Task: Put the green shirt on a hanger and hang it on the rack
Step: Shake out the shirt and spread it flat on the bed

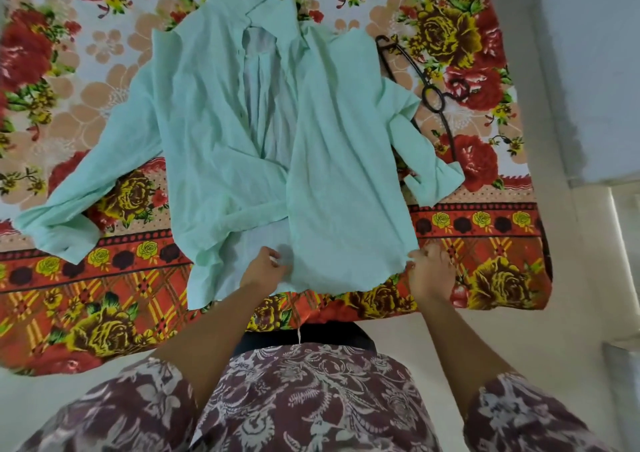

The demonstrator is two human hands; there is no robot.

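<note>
1. Left hand (265, 268). At the near hem of the shirt (221, 122), by the front opening. Its fingers (270, 255) are curled onto the cloth. I judge it a pinch, though the exact hold is partly hidden.

2. Right hand (431, 273). Its fingers are closed on the near corner of the hem on my right.

3. Shirt. It lies flat on the bed (485, 243), hem towards me, collar (266, 11) farthest off. It is unbuttoned, the fronts gape, and one front panel is folded back near the hem. Risk: both my holds are at the hem, the end farthest from where a hanger goes in. If I lift from here, the open fronts may slide apart and the cloth bunch up.

4. Far sleeve (55, 223), spread out to my left and creased at the cuff. Risk: it may drag or trail when I raise the shirt.

5. Near sleeve (426, 160), folded on my right and lying across part of the hanger (433, 96). Risk: if I tug the shirt, the sleeve may carry the hanger along, or the hook may catch the cuff.

6. Hanger. Dark, on the bed beside the shirt, well apart from both hands and partly covered by the sleeve. Neither hand is free to take it, so one hold has to give first. The loose cloth may then slip off the near bed edge.

7. Rack. Not in view, so I cannot judge how far I must carry the shirt.
</note>
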